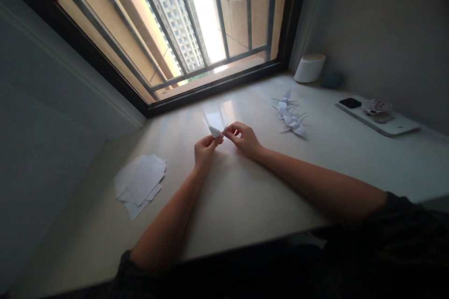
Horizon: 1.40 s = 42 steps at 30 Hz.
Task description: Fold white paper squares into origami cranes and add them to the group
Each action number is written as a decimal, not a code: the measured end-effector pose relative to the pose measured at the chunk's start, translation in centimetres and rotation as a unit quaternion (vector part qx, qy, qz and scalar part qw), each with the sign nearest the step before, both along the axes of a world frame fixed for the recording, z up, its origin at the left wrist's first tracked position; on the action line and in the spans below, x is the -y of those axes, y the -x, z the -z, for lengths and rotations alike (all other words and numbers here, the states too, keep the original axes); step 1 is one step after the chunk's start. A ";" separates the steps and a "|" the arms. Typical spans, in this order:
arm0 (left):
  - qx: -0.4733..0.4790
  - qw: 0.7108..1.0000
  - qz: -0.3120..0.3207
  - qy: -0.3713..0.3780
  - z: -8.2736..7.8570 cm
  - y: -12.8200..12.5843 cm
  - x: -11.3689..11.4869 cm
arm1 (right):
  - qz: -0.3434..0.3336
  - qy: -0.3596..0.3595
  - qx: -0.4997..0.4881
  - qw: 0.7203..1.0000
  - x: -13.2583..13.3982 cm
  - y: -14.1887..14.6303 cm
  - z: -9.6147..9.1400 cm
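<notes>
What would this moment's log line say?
left hand, right hand: pinch folded paper | cranes: right | sheet stack: left

Dark short sleeves end near the elbows; forearms, left hand and right hand are bare

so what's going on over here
A person at a pale table by the window holds a small folded paper pinched between the left hand and right hand. A stack of white sheets lies to their left, and a cluster of folded paper cranes lies to the right, near a phone.
</notes>
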<state>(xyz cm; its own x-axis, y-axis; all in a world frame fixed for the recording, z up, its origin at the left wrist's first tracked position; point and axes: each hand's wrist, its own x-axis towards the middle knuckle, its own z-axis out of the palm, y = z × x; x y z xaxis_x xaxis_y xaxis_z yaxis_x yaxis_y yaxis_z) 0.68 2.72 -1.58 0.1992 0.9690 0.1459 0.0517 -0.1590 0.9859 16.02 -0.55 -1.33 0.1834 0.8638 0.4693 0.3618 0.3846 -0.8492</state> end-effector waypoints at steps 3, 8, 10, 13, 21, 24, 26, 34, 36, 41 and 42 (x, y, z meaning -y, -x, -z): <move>-0.004 1.000 0.007 0.005 0.0 0.0 0.0 | 0.000 0.008 -0.006 1.000 0.0 -0.1 0.1; -0.024 0.999 0.016 0.014 0.1 0.0 -0.1 | -0.004 0.015 -0.012 1.000 -0.1 0.0 0.3; -0.027 0.999 0.014 0.013 0.2 0.0 -0.1 | -0.006 0.016 -0.018 1.000 -0.1 0.0 0.3; -0.026 0.999 0.016 0.012 0.2 0.0 0.0 | -0.010 0.017 -0.027 0.999 -0.1 0.0 0.3; -0.037 0.999 0.028 -0.001 -0.4 -0.1 0.4 | 0.024 0.036 -0.074 0.996 -0.7 -0.7 0.5; -0.041 0.998 0.038 -0.002 -0.3 -0.1 0.5 | 0.047 0.046 -0.083 0.994 -0.8 -1.0 0.5; -0.052 0.998 0.031 -0.017 -0.2 -0.1 0.6 | 0.066 0.052 -0.077 0.994 -0.8 -1.1 0.4; -0.172 0.978 0.008 -0.114 0.0 0.4 0.7 | 0.063 0.065 -0.051 0.995 -0.8 -1.3 0.7; -0.178 0.976 0.006 -0.121 -0.1 0.4 0.8 | 0.059 0.065 -0.051 0.995 -1.0 -1.3 0.8; -0.174 0.976 0.012 -0.127 -0.1 0.3 0.7 | 0.060 0.073 -0.054 0.994 -1.2 -1.3 1.1; -0.169 0.978 0.012 -0.124 -0.1 0.3 0.7 | 0.059 0.077 -0.060 0.994 -1.2 -1.3 1.1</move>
